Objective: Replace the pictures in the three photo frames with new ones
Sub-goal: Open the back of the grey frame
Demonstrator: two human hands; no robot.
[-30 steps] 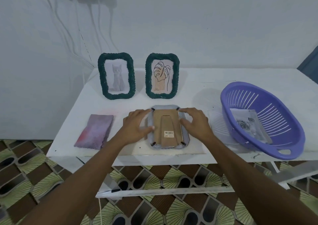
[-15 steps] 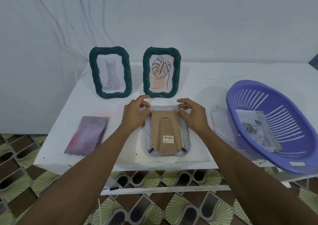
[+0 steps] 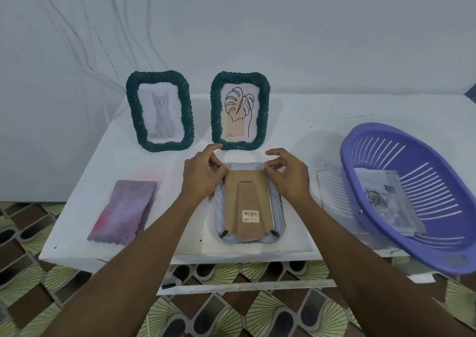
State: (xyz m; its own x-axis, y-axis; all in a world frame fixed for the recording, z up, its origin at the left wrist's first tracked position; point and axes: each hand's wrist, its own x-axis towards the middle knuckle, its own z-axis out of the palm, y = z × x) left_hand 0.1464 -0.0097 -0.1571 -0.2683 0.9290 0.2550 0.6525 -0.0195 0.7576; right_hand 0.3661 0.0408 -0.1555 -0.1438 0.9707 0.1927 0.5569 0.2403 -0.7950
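A plain white wall stands behind a white counter (image 3: 134, 171), with patterned floor tiles showing below its front edge. At the right, a large purple slotted basket (image 3: 417, 236) overhangs the counter's edge and holds a sheet printed with a grey rose (image 3: 386, 205). At the back of the counter stand two upright dark green braided frames: the cat frame (image 3: 159, 111) on the left and, just beside it, the leaf frame (image 3: 240, 110) with a line drawing of a leaf. A purple and pink cloth (image 3: 123, 211) lies flat near the left front.

In the centre, a third frame, pale grey-blue (image 3: 248, 202), lies face down, showing its brown cardboard backing with a folded stand and a barcode sticker. The left hand (image 3: 203, 178) pinches at the top left corner of the backing, fingers curled together on it. The right hand (image 3: 288, 176) does the same at the top right corner. Whether either hand has firmly closed on a clip cannot be told.

Compared with a second ago, both hands have moved from the sides of the backing up to its top corners. The face-down frame has stayed in the same spot.
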